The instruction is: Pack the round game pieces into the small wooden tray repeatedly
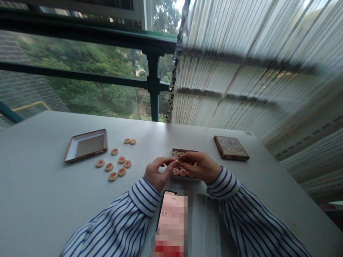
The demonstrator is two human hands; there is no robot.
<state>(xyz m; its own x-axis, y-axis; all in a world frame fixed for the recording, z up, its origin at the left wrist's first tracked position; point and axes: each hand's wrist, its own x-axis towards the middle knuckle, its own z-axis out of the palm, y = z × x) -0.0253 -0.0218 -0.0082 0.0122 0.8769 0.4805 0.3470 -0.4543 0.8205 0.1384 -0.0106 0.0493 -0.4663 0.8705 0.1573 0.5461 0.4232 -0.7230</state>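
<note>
A small brown box [184,151] holding round wooden game pieces with red and black characters sits near the middle of the grey table [40,200]. My left hand [157,175] is curled at the box's left edge, thumb and forefinger pinching a piece. Over the box hovers my right hand [200,166], fingers bent down and closed on the pieces; which one it grips is hidden. Both arms wear blue-striped white sleeves.
Several loose red-marked pieces [115,167] lie left of the box, two more [130,141] further back. An open empty tray [87,145] lies at the left, a brown lid or box [230,147] at the right. A phone [171,221] lies near me.
</note>
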